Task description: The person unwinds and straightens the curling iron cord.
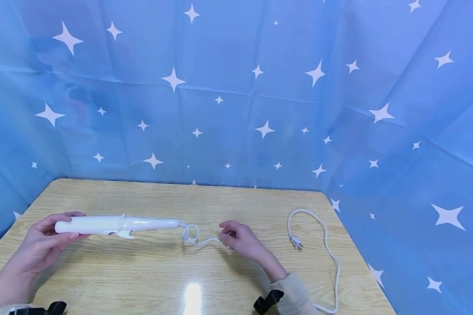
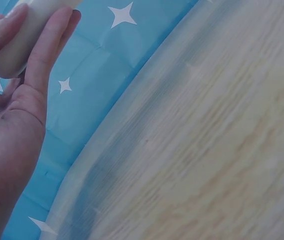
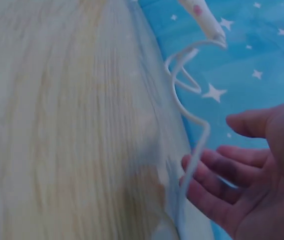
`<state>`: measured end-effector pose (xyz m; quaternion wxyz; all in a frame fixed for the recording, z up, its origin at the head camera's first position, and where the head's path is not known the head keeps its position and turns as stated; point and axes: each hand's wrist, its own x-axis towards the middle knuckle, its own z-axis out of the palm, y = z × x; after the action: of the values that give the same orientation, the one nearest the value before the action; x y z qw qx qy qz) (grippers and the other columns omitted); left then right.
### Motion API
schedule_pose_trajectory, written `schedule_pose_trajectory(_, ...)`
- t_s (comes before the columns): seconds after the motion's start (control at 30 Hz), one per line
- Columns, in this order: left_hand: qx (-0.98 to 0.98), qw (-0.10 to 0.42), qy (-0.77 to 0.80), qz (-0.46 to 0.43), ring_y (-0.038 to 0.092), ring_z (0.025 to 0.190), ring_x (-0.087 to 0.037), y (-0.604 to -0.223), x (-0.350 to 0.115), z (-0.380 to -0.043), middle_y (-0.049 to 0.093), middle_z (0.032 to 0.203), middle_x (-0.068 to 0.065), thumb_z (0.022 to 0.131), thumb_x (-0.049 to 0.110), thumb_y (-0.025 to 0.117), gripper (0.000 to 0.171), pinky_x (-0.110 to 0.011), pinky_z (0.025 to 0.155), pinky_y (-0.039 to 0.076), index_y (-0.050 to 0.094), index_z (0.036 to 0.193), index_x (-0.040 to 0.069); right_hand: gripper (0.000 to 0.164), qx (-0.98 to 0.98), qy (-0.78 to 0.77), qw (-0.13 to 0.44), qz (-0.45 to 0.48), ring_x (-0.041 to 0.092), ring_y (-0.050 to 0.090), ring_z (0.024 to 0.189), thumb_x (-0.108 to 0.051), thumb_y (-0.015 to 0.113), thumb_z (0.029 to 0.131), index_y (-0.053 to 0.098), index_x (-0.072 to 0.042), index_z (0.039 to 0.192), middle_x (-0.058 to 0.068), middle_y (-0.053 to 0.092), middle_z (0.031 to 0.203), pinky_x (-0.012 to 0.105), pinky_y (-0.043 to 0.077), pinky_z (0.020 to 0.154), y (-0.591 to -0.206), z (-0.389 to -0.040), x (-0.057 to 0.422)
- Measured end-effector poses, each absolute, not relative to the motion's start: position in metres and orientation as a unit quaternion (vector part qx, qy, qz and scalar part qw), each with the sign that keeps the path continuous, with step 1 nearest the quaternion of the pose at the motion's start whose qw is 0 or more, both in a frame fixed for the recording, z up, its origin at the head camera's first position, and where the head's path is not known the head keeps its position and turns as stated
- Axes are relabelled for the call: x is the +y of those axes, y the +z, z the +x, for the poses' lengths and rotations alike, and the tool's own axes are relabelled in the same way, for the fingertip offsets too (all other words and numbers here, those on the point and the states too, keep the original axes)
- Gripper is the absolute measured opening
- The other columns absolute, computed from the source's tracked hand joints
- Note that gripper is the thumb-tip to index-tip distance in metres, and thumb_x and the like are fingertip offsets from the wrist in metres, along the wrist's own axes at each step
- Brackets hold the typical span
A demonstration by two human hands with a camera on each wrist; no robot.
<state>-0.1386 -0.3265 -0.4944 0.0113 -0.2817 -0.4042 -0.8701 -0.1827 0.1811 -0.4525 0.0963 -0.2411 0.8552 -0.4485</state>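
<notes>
My left hand (image 1: pixel 41 247) holds a white curling iron (image 1: pixel 150 224) by its thick rounded end, thumb on one side and fingers on the other. The iron lies level above the table, its small clip lever pointing down and its slimmer end to the right. In the left wrist view, that thick end (image 2: pixel 14 55) sits between thumb and fingers. A white cord (image 1: pixel 191 236) leaves the slim end in a loose loop and runs to my right hand (image 1: pixel 240 239). In the right wrist view, the cord (image 3: pixel 191 165) passes along the fingertips, with the thumb apart from them.
More white cord (image 1: pixel 337 271) curves over the right side of the wooden table (image 1: pixel 161 280), ending in a two-prong plug (image 1: pixel 296 243). Blue cloth (image 1: pixel 220 57) with white stars hangs behind the table and along both sides. A black strap mount sits on each wrist.
</notes>
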Motion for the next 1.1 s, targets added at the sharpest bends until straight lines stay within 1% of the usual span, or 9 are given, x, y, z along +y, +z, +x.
schedule_pose_trajectory(0.13,-0.413,0.016,-0.866,-0.281,0.063,0.12,-0.03,-0.493,-0.327,-0.138,0.062,0.135,-0.019,0.088,-0.039,0.034,0.056,-0.05,0.093,0.059,0.064,0.126,-0.01,0.045,0.835,-0.476,0.156,-0.228,0.028,0.069,0.085,-0.013,0.061,0.103,0.051,0.011,0.139,0.016,0.069,0.108,0.033,0.062,0.068,-0.456,-0.181,0.169)
schedule_pose_trajectory(0.23,-0.421,0.017,-0.864,-0.275,0.064,0.119,-0.029,-0.492,-0.327,-0.139,0.063,0.134,-0.019,0.087,-0.039,0.034,0.057,-0.05,0.093,0.058,0.065,0.124,-0.01,0.044,0.824,-0.489,0.182,-0.219,0.022,0.065,0.073,-0.012,0.06,0.104,0.05,0.011,0.14,0.014,0.068,0.103,0.028,0.058,0.056,-0.458,-0.178,0.166)
schedule_pose_trajectory(0.3,-0.427,0.021,-0.864,-0.267,0.065,0.118,-0.029,-0.492,-0.327,-0.138,0.063,0.134,-0.018,0.087,-0.039,0.035,0.056,-0.049,0.092,0.059,0.066,0.123,-0.009,0.041,0.827,-0.485,0.184,-0.217,0.017,0.059,0.065,-0.012,0.059,0.104,0.053,0.01,0.138,0.013,0.069,0.098,0.022,0.051,0.052,-0.46,-0.177,0.166)
schedule_pose_trajectory(0.4,-0.431,0.024,-0.865,-0.258,0.065,0.117,-0.029,-0.493,-0.327,-0.136,0.064,0.133,-0.018,0.087,-0.039,0.035,0.055,-0.048,0.092,0.06,0.067,0.122,-0.009,0.034,0.839,-0.472,0.159,-0.217,0.011,0.053,0.062,-0.013,0.059,0.104,0.061,0.007,0.131,0.009,0.071,0.09,0.017,0.043,0.05,-0.462,-0.175,0.168)
schedule_pose_trajectory(0.57,-0.426,0.024,-0.867,-0.259,0.065,0.118,-0.029,-0.493,-0.328,-0.134,0.063,0.134,-0.018,0.089,-0.038,0.035,0.054,-0.048,0.093,0.059,0.067,0.122,-0.01,0.025,0.845,-0.48,0.094,-0.216,0.014,0.062,0.074,-0.003,0.059,0.1,0.068,0.006,0.121,0.008,0.073,0.084,0.017,0.048,0.061,-0.463,-0.173,0.174)
schedule_pose_trajectory(0.63,-0.426,0.025,-0.866,-0.259,0.065,0.117,-0.028,-0.492,-0.328,-0.133,0.063,0.133,-0.017,0.089,-0.038,0.035,0.053,-0.048,0.092,0.059,0.067,0.122,-0.01,0.023,0.842,-0.491,0.075,-0.208,0.017,0.063,0.075,0.001,0.06,0.098,0.07,0.007,0.118,0.009,0.073,0.083,0.017,0.047,0.061,-0.463,-0.172,0.178)
schedule_pose_trajectory(0.77,-0.423,0.028,-0.867,-0.263,0.065,0.117,-0.028,-0.492,-0.327,-0.135,0.063,0.133,-0.017,0.089,-0.038,0.035,0.053,-0.048,0.092,0.059,0.066,0.121,-0.011,0.02,0.846,-0.496,0.054,-0.186,0.022,0.064,0.073,0.003,0.062,0.097,0.073,0.005,0.113,0.01,0.074,0.08,0.015,0.045,0.056,-0.463,-0.171,0.189)
schedule_pose_trajectory(0.87,-0.419,0.026,-0.868,-0.266,0.065,0.118,-0.029,-0.492,-0.327,-0.135,0.063,0.134,-0.018,0.089,-0.038,0.035,0.053,-0.049,0.092,0.059,0.066,0.122,-0.011,0.018,0.851,-0.492,0.047,-0.178,0.025,0.067,0.076,0.003,0.061,0.098,0.073,0.005,0.111,0.009,0.074,0.08,0.015,0.047,0.058,-0.463,-0.169,0.196)
schedule_pose_trajectory(1.1,-0.424,0.02,-0.863,-0.274,0.066,0.117,-0.028,-0.493,-0.328,-0.133,0.064,0.134,-0.017,0.088,-0.039,0.034,0.055,-0.049,0.091,0.058,0.065,0.123,-0.011,0.018,0.853,-0.493,0.031,-0.172,0.024,0.065,0.076,0.002,0.061,0.099,0.073,0.002,0.112,0.006,0.072,0.08,0.015,0.046,0.057,-0.459,-0.163,0.212)
